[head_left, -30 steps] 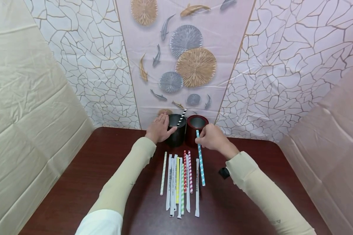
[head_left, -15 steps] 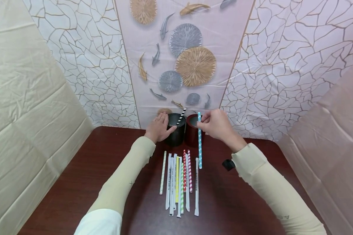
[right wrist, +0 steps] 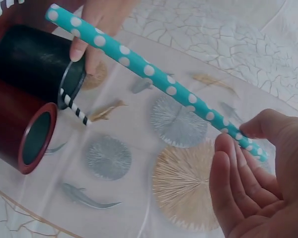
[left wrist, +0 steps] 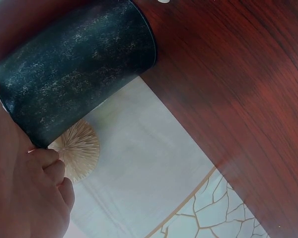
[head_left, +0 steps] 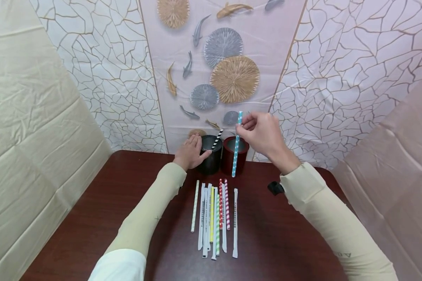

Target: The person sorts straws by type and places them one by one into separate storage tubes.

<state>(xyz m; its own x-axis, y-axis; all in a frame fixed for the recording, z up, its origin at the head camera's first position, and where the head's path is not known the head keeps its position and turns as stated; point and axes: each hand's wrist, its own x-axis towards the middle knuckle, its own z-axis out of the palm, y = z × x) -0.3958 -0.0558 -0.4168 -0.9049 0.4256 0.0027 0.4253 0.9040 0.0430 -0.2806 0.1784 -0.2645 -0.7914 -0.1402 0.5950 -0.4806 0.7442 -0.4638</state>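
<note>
My right hand (head_left: 263, 132) pinches a blue straw with white dots (head_left: 236, 146) near its upper end. In the head view the straw's lower end overlaps the front of the dark red cup (head_left: 226, 166). The right wrist view shows the straw (right wrist: 148, 69) slanting between thumb and fingertips. My left hand (head_left: 190, 152) grips the black cup (head_left: 209, 166) at its left side, thumb along the rim and fingers round the outside. A black-and-white striped straw (head_left: 217, 139) leans in the black cup. No straw shows in the mouth of the red cup (right wrist: 38, 136).
On the dark wooden table (head_left: 137, 218), in front of the cups, lie several straws: a yellow one (head_left: 212, 218), green-striped and red-striped ones, a red dotted one, and white paper-wrapped ones. A wrapped straw (head_left: 235, 222) lies apart on the right. A patterned cloth (head_left: 179, 128) hangs behind.
My right hand has lifted the blue dotted straw up and away from me, from over the table to in front of the red cup. My left hand stays at the black cup.
</note>
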